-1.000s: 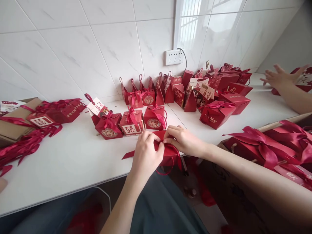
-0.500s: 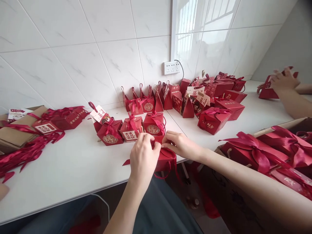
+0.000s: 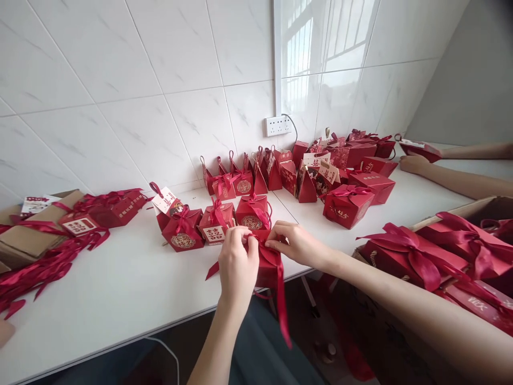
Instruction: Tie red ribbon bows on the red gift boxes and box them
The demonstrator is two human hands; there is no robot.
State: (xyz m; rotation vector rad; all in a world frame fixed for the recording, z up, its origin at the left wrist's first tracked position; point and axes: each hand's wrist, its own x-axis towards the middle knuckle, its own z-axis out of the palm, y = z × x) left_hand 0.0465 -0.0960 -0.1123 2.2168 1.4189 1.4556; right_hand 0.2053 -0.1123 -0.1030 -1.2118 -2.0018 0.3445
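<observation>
A red gift box (image 3: 269,272) sits at the table's front edge, partly hidden by my hands. Red ribbon (image 3: 282,310) lies across its top, one tail hanging down over the front and another sticking out to the left. My left hand (image 3: 239,262) is closed in a pinch on the ribbon at the top of the box. Opposite it, my right hand (image 3: 294,243) pinches the ribbon too, thumb and fingertips together. Just behind stand finished-looking red boxes with bows: one with a round gold print (image 3: 252,213), one with a white label (image 3: 217,222) and another (image 3: 183,230).
Loose red ribbons (image 3: 44,267) and a cardboard box (image 3: 28,235) lie at the left. More red gift boxes (image 3: 300,182) line the tiled wall below a power strip (image 3: 278,126). A carton (image 3: 441,216) of ribboned boxes stands at right. Another person's hand (image 3: 414,164) rests far right.
My hands have drawn slightly apart, and a ribbon tail now hangs longer down the box's front. The view has tilted up a little. The other person's red box has been lowered to the table.
</observation>
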